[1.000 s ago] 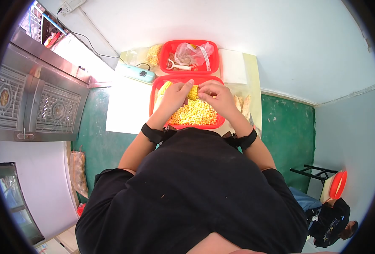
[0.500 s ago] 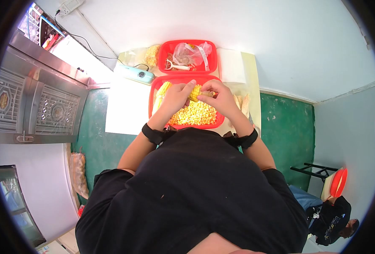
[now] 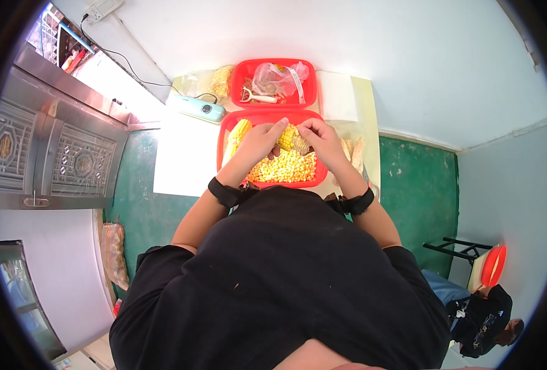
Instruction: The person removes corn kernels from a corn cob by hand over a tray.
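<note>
My left hand [image 3: 262, 142] is closed around one end of a partly stripped corn cob [image 3: 291, 139]. Yellow kernels still cover its left part, while the right part is pale and bare. The fingers of my right hand [image 3: 323, 140] are bent against the cob's bare end. Beneath both hands, loose corn kernels [image 3: 283, 168] fill the lower part of a red basket [image 3: 222, 145]. Yellow corn cobs [image 3: 239, 132] with kernels on lie at its left side, beside my left wrist. Pale stripped cobs [image 3: 357, 154] lie right of the basket, partly hidden by my right forearm.
Behind stands a second red basket [image 3: 315, 83] with a clear plastic bag [image 3: 279, 79] and a white peeler [image 3: 259, 96]. A light-blue corded device [image 3: 201, 109] and a bag of yellow pieces [image 3: 222, 81] sit at the left. Another person [image 3: 486, 317] is at far lower right.
The cob has turned in my hands, and its pale bare end now shows more. My right hand has shifted slightly along it. My left hand has hardly moved.
</note>
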Motion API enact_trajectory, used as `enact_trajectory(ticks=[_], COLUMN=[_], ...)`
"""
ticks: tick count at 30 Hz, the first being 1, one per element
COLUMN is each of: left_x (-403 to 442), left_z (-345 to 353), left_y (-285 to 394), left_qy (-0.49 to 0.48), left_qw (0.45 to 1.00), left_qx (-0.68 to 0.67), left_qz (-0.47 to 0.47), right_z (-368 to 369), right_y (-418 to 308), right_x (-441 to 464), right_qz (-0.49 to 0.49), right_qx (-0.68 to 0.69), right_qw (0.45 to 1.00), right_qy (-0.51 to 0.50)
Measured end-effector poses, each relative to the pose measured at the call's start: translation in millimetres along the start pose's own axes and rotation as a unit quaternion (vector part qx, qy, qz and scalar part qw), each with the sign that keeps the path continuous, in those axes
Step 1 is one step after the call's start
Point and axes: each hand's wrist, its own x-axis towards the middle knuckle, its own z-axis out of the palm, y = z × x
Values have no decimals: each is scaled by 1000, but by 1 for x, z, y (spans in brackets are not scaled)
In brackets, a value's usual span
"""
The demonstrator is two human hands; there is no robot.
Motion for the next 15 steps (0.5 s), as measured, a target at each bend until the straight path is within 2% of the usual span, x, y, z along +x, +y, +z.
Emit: enact_trajectory(ticks=[3, 5, 6, 8, 11, 14, 15], left_x=[-7, -4, -3, -3, -4, -4, -4], left_z=[-3, -4, -5, -4, -2, -3, -4], left_y=[5, 1, 0, 0, -1, -1, -1], left_qy=[-70, -91, -102, -95, -85, -49, -33], left_qw=[991, 990, 989, 991, 990, 990, 989], left_qx=[-107, -99, -95, -82, -93, -117, -125], left_qz=[33, 38, 41, 54, 66, 69, 69], right_z=[0, 1, 1, -1, -6, -8, -9], right_y=[-10, -18, -17, -13, -5, -13, -12], right_x=[-3, -4, -4, -3, -1, -3, -2], right_qz=[28, 61, 47, 18, 32, 87, 69], right_qx=[58, 115, 84, 21, 24, 61, 54], right_qw=[997, 990, 994, 999, 999, 991, 992], right_qy=[29, 61, 49, 23, 25, 83, 92])
